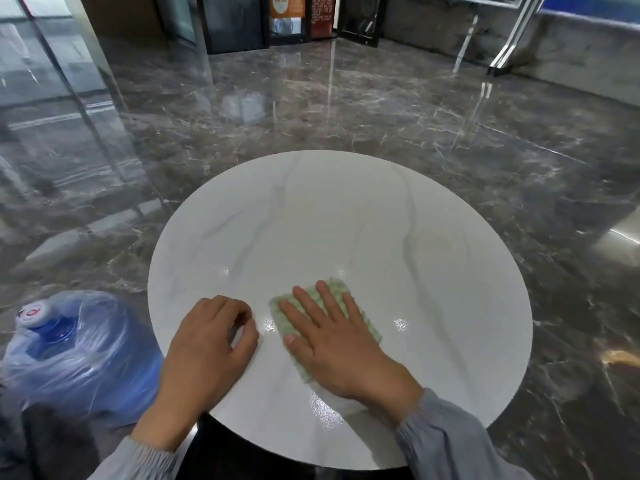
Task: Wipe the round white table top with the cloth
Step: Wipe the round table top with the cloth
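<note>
Mostly hidden under the right hand (pixel 332 341), the cloth (pixel 338 285) seems folded.

You will find no text here that you can truly read. Far beyond your right hand (pixel 332 341), at the back wall, an orange poster (pixel 286 5) carries a few large white characters near its top, too blurred to make out. Just right of it a dark red panel (pixel 322 8) bears rows of small pale lettering, equally illegible. Off to the left of your left hand (pixel 207 337), the white cap (pixel 34 311) of the blue water jug (pixel 79 355) shows a red mark, smeared past reading
</note>
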`<state>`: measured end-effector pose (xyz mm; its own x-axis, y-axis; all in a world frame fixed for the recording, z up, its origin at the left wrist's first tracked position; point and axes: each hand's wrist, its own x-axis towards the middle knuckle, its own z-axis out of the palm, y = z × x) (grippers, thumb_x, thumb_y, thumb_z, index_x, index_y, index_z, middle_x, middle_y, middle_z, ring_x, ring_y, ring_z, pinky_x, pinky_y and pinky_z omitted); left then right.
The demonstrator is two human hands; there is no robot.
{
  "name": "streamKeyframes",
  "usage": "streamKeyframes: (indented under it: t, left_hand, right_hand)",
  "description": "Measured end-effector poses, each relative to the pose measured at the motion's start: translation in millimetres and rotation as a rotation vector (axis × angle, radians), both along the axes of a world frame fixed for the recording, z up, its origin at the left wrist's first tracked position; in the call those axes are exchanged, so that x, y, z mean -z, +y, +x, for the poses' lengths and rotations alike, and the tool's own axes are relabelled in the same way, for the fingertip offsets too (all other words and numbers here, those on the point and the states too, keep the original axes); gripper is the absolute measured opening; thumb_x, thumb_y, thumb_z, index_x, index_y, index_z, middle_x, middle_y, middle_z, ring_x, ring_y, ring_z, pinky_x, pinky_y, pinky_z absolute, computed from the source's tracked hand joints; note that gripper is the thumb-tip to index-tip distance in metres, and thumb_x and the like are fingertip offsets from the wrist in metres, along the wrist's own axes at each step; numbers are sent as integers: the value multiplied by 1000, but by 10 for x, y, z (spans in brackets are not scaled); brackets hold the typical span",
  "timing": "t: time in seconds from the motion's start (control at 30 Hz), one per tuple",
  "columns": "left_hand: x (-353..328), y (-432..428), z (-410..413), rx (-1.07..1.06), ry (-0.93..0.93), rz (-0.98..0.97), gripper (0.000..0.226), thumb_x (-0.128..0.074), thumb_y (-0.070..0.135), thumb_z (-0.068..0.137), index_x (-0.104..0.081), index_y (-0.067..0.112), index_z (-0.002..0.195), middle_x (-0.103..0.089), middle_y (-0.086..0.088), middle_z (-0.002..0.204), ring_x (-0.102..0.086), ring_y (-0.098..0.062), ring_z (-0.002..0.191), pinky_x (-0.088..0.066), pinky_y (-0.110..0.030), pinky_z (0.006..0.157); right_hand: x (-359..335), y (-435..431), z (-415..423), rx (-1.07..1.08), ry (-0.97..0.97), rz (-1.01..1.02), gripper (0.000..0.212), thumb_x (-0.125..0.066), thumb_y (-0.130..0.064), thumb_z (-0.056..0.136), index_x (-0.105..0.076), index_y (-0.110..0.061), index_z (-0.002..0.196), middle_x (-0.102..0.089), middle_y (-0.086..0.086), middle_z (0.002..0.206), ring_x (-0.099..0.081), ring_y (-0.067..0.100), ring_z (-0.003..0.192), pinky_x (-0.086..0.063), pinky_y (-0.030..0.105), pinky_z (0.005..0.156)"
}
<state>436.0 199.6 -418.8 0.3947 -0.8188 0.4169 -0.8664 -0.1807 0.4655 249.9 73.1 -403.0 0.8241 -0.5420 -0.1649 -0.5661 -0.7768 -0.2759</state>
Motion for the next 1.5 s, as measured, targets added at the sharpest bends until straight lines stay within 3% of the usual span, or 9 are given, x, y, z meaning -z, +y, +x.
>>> streamKeyframes:
  t: [0.23,0.47,0.57,0.63,0.8,1.07,1.33,1.4,1.5]
  left_hand:
    - [2,12,8,6,29,19,18,-53,42,91,-63,27,91,-52,17,85,-46,-12,81,-36,-29,74]
    - [30,0,6,0,36,14,17,-55,39,91,-65,26,92,-55,14,85,-48,-16,81,-41,-33,75]
    - [30,-7,-3,1,25,7,16,-56,38,90,-65,25,92,-55,12,85,-48,-17,81,-40,-33,75]
    - [28,-6,0,-2,24,7,15,-56,38,91,-65,25,92,-54,12,85,-47,-16,81,-40,-33,75]
    - [26,0,5,5,4,-8,17,-55,37,92,-65,24,92,-53,13,85,-47,-15,80,-39,-32,75]
    - [7,13,13,15,61,20,18,-52,41,92,-64,28,94,-54,18,87,-48,-12,83,-42,-32,76]
    - [9,7,7,13,60,3,17,-53,40,91,-64,28,92,-54,18,84,-48,-14,81,-43,-34,74]
    - [10,8,3,9,59,-5,16,-53,39,91,-64,27,91,-54,17,84,-48,-15,80,-43,-35,74]
    - [17,5,-5,4,45,-9,15,-54,37,91,-64,26,90,-54,15,84,-49,-16,79,-44,-37,73]
  right_hand:
    - [-89,-960,-66,182,96,43,59,-14,-57,108,7,-45,162,17,-18,170,24,16,155,14,49,124]
    - [-7,-168,-1011,275,119,-58,57,-3,-59,102,22,-54,153,26,-21,166,35,12,151,17,44,123]
    - [93,355,-935,162,83,-152,59,-22,-54,106,-25,-37,162,-25,-6,170,-14,25,157,-16,50,117]
    - [125,514,-738,95,87,-160,59,-27,-54,105,-37,-32,159,-35,-4,166,-29,30,153,-21,52,113]
    - [-12,46,-52,-35,-2,-1,59,-18,-58,107,3,-50,161,15,-23,169,29,13,153,23,46,121]
    - [-98,-1126,161,186,89,39,60,-15,-59,107,3,-45,162,13,-17,171,19,18,157,12,52,124]
    - [-47,-403,-789,280,119,-12,58,1,-65,99,23,-55,152,29,-21,165,33,14,152,18,46,123]
    - [4,-11,-907,209,103,-111,59,3,-63,100,9,-54,158,13,-18,170,19,16,157,6,47,124]
    - [118,450,-851,130,97,-146,60,-28,-56,105,-32,-35,161,-33,-7,167,-26,26,154,-22,52,112]
